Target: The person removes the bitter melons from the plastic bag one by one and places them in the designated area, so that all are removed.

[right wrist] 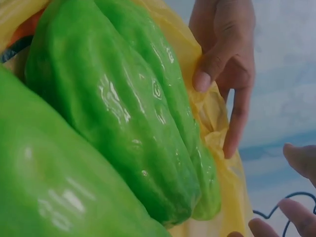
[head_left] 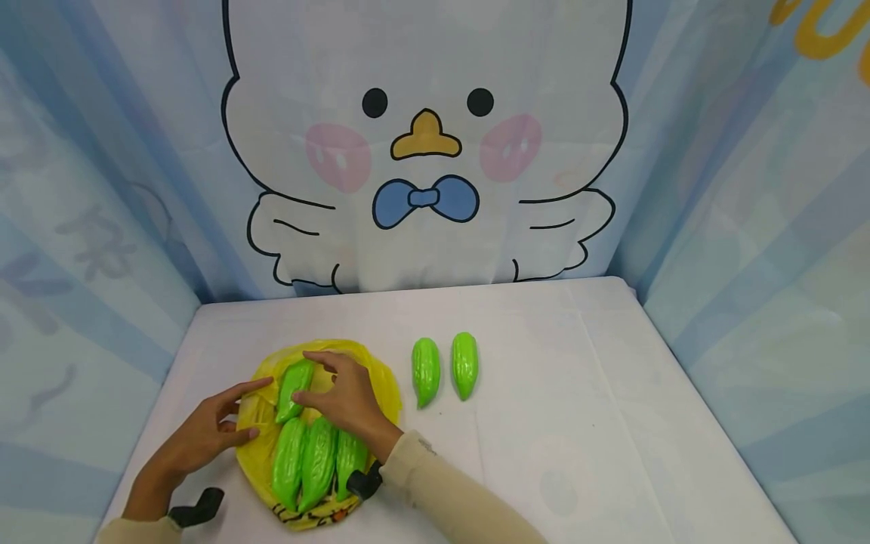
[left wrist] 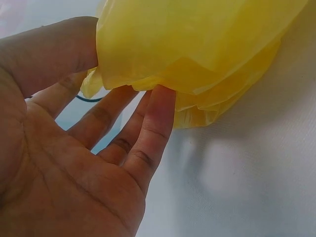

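A yellow plastic bag (head_left: 381,378) lies spread on the left part of the table, holding several glossy green toy bitter melons (head_left: 318,461). My left hand (head_left: 200,434) holds the bag's left edge between thumb and fingers; the left wrist view shows the yellow film (left wrist: 192,44) against them. Above the bag, my right hand (head_left: 347,393) spreads its thumb and index finger over the upper bitter melon (head_left: 292,378). In the right wrist view, these fingers (right wrist: 296,215) stand apart, with background showing between them. Large ridged bitter melons (right wrist: 113,113) fill that view's left side.
Two more bitter melons, a left one (head_left: 426,370) and a right one (head_left: 465,365), lie side by side on the white table (head_left: 578,423), right of the bag. A cloth backdrop (head_left: 424,249) with a cartoon bird rises behind the table, and patterned curtains flank it.
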A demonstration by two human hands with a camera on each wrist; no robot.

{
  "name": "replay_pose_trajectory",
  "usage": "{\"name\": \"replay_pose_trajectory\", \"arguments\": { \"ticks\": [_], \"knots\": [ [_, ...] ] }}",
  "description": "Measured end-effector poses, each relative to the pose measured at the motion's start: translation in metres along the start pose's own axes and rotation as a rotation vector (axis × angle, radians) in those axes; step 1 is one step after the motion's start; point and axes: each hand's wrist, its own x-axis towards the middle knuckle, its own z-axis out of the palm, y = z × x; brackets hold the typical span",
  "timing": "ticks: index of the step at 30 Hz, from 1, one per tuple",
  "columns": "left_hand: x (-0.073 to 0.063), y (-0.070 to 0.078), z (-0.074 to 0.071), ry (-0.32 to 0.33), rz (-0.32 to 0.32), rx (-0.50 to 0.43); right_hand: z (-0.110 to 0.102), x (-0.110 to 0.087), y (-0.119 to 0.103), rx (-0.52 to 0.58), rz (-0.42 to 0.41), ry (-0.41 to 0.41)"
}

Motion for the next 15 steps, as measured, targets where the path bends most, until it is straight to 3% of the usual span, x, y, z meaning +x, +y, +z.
{"name": "replay_pose_trajectory", "arguments": {
  "ticks": [11, 15],
  "knots": [
    [0.001, -0.004, 0.001, 0.003, -0.015, -0.030, 0.015, 0.012, 0.002, -0.055, 0.073, -0.035],
    [0.001, -0.005, 0.003, 0.003, -0.049, -0.058, 0.020, 0.015, 0.004, -0.078, 0.079, -0.033]
  ]
}}
